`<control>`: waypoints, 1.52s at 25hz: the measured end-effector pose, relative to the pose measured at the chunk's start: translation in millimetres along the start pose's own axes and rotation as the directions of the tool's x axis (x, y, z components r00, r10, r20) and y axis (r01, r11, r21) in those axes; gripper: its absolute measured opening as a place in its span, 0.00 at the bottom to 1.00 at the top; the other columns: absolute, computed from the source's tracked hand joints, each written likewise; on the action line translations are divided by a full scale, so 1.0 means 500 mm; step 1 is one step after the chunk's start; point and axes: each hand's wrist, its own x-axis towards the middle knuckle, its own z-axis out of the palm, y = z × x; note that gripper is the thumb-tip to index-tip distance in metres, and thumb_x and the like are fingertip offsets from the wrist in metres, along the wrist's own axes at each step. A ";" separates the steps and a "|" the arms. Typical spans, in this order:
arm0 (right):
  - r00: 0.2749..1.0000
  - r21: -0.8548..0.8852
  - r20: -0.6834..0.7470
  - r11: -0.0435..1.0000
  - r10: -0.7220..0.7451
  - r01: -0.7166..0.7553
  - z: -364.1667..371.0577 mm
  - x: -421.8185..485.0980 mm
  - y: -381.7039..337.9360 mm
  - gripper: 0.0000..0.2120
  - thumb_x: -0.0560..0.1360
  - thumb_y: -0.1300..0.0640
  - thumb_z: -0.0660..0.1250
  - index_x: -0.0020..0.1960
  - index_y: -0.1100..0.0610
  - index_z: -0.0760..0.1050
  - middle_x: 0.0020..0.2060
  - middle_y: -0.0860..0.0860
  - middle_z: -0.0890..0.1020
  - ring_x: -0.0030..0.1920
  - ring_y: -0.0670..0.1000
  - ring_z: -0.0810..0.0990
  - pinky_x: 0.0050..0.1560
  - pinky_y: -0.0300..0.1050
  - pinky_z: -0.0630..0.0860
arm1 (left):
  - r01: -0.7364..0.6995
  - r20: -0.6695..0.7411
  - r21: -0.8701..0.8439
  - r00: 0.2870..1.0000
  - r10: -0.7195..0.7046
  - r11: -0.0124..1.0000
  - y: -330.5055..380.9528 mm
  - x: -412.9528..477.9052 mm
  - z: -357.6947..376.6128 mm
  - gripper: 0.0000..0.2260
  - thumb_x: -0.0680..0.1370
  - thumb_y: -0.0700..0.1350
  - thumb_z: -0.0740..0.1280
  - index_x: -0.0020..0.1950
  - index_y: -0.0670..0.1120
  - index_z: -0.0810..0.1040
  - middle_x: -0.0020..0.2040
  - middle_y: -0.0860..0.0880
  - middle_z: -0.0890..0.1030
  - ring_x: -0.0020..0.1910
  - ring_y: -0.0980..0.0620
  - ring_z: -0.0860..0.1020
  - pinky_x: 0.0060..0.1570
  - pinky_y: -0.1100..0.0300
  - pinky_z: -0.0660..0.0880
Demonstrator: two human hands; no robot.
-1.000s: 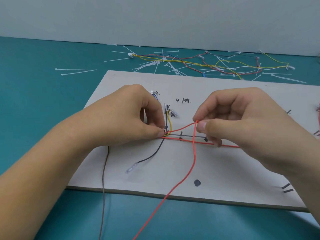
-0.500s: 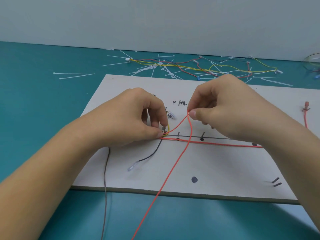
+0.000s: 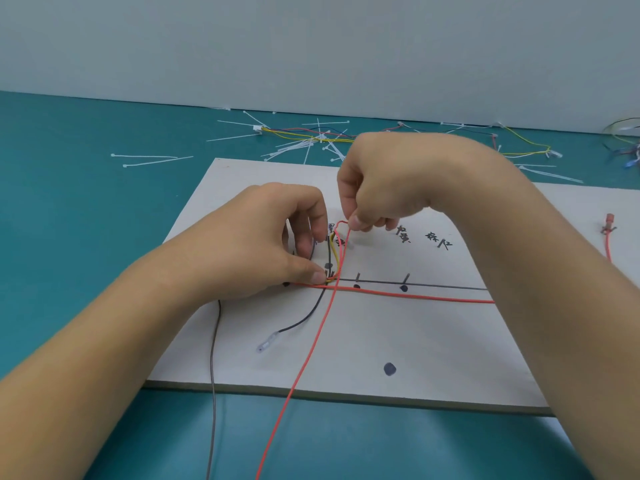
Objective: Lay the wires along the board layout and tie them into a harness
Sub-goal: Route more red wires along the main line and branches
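Observation:
A white layout board (image 3: 433, 358) with black drawn lines, dots and handwritten labels lies on the teal table. My left hand (image 3: 263, 237) presses a junction of red, yellow and black wires (image 3: 329, 277) onto the board with thumb and fingers. My right hand (image 3: 391, 185) pinches a bend of the red wire (image 3: 311, 344) above the upward branch line. This wire runs down over the board's near edge. Another red wire (image 3: 415, 296) lies along the horizontal drawn line. A black wire (image 3: 304, 318) with a clear terminal curls down-left from the junction.
A grey wire (image 3: 213, 358) hangs off the board's near edge at left. Loose white cable ties (image 3: 152, 161) and several spare coloured wires (image 3: 304, 135) lie scattered behind the board. A red terminal wire (image 3: 608, 233) rests at the board's right side.
My right hand has carried the red wire's bend up and left, from the horizontal line to above the vertical branch. My left hand has kept pressing the junction.

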 end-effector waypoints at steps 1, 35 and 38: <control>1.000 0.002 0.010 1.000 -0.014 0.014 -0.003 0.005 -0.005 0.05 0.75 0.59 0.74 0.41 0.53 0.82 0.29 0.45 0.85 0.28 0.44 0.84 0.23 0.31 0.70 | 0.000 0.000 -0.008 1.000 0.000 1.000 0.001 -0.001 0.000 0.19 0.65 0.49 0.83 0.46 0.59 0.76 0.41 0.59 0.83 0.32 0.55 0.80 0.32 0.63 0.73; 0.991 0.003 -0.127 0.999 -0.041 0.041 0.032 0.015 -0.040 0.08 0.75 0.65 0.66 0.43 0.59 0.83 0.25 0.46 0.84 0.30 0.47 0.86 0.35 0.40 0.83 | -0.073 -0.048 0.062 0.996 0.076 0.995 0.006 -0.024 -0.041 0.09 0.69 0.46 0.79 0.39 0.62 0.86 0.36 0.62 0.84 0.39 0.58 0.80 0.34 0.66 0.73; 0.991 -0.001 -0.125 0.999 -0.042 0.043 0.031 0.017 -0.039 0.08 0.76 0.65 0.67 0.42 0.59 0.83 0.24 0.45 0.83 0.29 0.47 0.86 0.33 0.38 0.81 | -0.090 -0.023 0.079 0.995 0.092 0.993 0.008 -0.023 -0.033 0.09 0.69 0.44 0.79 0.38 0.60 0.87 0.37 0.60 0.85 0.40 0.58 0.81 0.38 0.61 0.73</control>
